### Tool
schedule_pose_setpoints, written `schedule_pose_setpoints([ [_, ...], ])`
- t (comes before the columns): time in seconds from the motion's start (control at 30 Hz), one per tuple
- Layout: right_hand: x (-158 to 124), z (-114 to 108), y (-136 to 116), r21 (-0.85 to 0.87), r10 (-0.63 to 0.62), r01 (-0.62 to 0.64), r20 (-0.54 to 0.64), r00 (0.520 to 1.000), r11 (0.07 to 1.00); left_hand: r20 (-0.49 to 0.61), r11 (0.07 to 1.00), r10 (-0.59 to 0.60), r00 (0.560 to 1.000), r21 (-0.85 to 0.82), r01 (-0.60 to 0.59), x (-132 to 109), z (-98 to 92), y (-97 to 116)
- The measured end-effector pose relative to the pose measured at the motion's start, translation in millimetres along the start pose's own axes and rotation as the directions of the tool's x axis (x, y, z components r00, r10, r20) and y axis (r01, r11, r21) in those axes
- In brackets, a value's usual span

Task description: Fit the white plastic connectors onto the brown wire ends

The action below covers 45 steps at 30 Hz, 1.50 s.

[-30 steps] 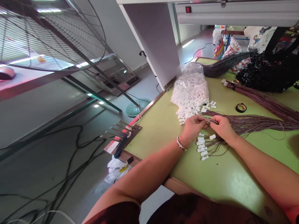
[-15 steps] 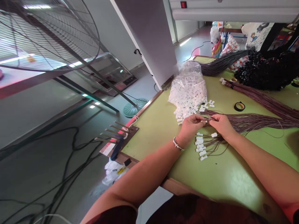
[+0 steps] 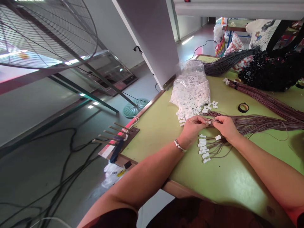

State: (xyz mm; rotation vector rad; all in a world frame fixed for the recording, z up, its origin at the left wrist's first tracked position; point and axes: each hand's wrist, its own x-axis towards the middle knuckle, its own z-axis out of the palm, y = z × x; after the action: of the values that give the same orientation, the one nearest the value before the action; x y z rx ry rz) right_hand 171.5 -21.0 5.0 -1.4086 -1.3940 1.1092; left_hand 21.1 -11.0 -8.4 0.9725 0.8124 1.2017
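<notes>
My left hand (image 3: 193,126) pinches a small white plastic connector (image 3: 208,123) between thumb and fingers. Close beside it, my right hand (image 3: 225,126) is closed on the end of a thin brown wire, its tip partly hidden by the fingers. Behind both hands a bundle of brown wires (image 3: 258,123) runs off to the right. In front of them lies a row of wires fitted with white connectors (image 3: 203,147), and one more connector (image 3: 218,137) sits near my right wrist. A clear plastic bag of white connectors (image 3: 191,90) spills its contents just beyond my left hand.
A roll of black tape (image 3: 243,108) lies on the green table (image 3: 152,139). A second brown wire bundle (image 3: 266,98), a grey wire bundle (image 3: 225,62) and a black heap (image 3: 273,69) are farther back. A pegged rack (image 3: 123,139) stands at the left edge; a fan (image 3: 47,34) is beyond.
The hands stay close together in nearly the same place. The connector in my left hand shows less and sits slightly more to the left. The view has shifted a little.
</notes>
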Motion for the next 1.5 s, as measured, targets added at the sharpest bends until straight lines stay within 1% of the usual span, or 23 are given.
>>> schedule_pose_setpoints([
  [0.1,-1.1,-0.4,-1.8,-0.032,-0.021,0.021,0.002,1.000,0.999,0.011,0.977,0.139,0.990,0.161,-0.139,-0.2,-1.2,-1.3],
  [0.17,-1.9,-0.3,-3.6,-0.065,-0.048,0.048,-0.003,0.999,0.997,-0.001,0.950,0.197,0.980,0.246,-0.190,-0.4,-2.4,-2.1],
  [0.23,-2.5,-0.4,-5.3,-0.091,-0.064,0.062,-0.022,0.998,0.994,-0.010,0.947,0.192,0.981,0.262,-0.183,-0.7,-3.8,-2.5],
  [0.33,-2.3,-1.4,-6.0,-0.088,-0.053,0.048,-0.045,0.998,0.995,-0.012,0.971,0.135,0.991,0.201,-0.130,-0.9,-5.6,-1.7],
  [0.5,-1.3,-3.1,-1.9,-0.098,-0.078,0.078,-0.001,0.997,0.992,-0.007,0.992,0.058,0.998,0.114,-0.057,-0.6,-6.3,2.2],
  [0.63,-2.7,-1.0,-0.5,-0.160,-0.085,0.081,-0.019,0.996,0.984,0.003,0.993,0.046,0.999,0.112,-0.046,-0.9,-3.6,1.8],
  [0.77,-3.4,1.6,-1.0,-0.225,-0.095,0.084,-0.039,0.995,0.971,-0.004,0.968,0.082,0.997,0.237,-0.079,-0.4,-1.1,-2.4],
  [0.87,-1.8,-0.9,-1.6,-0.214,-0.099,0.093,-0.016,0.995,0.972,0.003,0.952,0.099,0.995,0.290,-0.096,-0.3,-2.9,2.2],
  [0.93,0.1,-5.0,-2.0,-0.151,-0.104,0.106,0.016,0.994,0.983,0.054,0.920,0.125,0.991,0.369,-0.136,-2.6,-5.9,11.5],
  [0.97,1.2,-7.3,-2.1,-0.114,-0.107,0.110,0.030,0.994,0.987,0.104,0.882,0.135,0.985,0.439,-0.168,-5.1,-7.2,17.1],
  [1.0,2.1,-9.4,-2.0,-0.082,-0.109,0.112,0.041,0.993,0.990,0.170,0.829,0.134,0.976,0.520,-0.204,-8.6,-7.9,22.6],
  [1.07,3.1,-12.3,-1.6,-0.050,-0.100,0.104,0.080,0.992,0.993,0.326,0.724,0.079,0.942,0.631,-0.279,-19.1,-6.1,30.6],
  [1.1,3.0,-12.8,-1.4,-0.052,-0.086,0.092,0.109,0.990,0.994,0.401,0.691,0.040,0.915,0.650,-0.315,-25.7,-3.0,32.2],
  [1.17,1.9,-11.7,-1.4,-0.098,-0.040,0.057,0.162,0.986,0.994,0.527,0.669,-0.008,0.850,0.635,-0.387,-39.6,7.0,30.3],
  [1.23,0.4,-9.0,-2.0,-0.176,-0.014,0.044,0.173,0.985,0.983,0.611,0.657,-0.015,0.792,0.603,-0.453,-50.9,18.8,24.7],
  [1.3,-0.5,-6.3,-2.3,-0.233,-0.018,0.053,0.149,0.989,0.971,0.668,0.619,-0.014,0.744,0.590,-0.518,-55.7,25.8,22.0],
  [1.33,-0.6,-5.3,-2.1,-0.238,-0.026,0.059,0.140,0.990,0.969,0.686,0.598,-0.021,0.727,0.592,-0.541,-55.1,25.4,23.6],
  [1.37,-0.4,-4.7,-1.6,-0.227,-0.031,0.062,0.136,0.990,0.972,0.688,0.578,-0.028,0.725,0.603,-0.550,-52.6,21.7,27.6],
  [1.4,0.0,-4.4,-0.8,-0.203,-0.031,0.058,0.134,0.991,0.978,0.666,0.562,-0.025,0.745,0.626,-0.541,-48.4,14.7,33.9],
  [1.43,0.4,-4.4,0.2,-0.172,-0.025,0.048,0.133,0.991,0.984,0.625,0.553,-0.014,0.781,0.655,-0.515,-42.8,4.9,41.9],
  [1.47,0.8,-4.5,1.3,-0.141,-0.019,0.038,0.130,0.991,0.989,0.526,0.550,0.038,0.850,0.699,-0.457,-36.3,-7.1,50.7],
  [1.5,1.1,-4.6,2.4,-0.113,-0.013,0.027,0.124,0.992,0.993,0.365,0.552,0.129,0.922,0.746,-0.372,-29.4,-19.9,59.5],
])
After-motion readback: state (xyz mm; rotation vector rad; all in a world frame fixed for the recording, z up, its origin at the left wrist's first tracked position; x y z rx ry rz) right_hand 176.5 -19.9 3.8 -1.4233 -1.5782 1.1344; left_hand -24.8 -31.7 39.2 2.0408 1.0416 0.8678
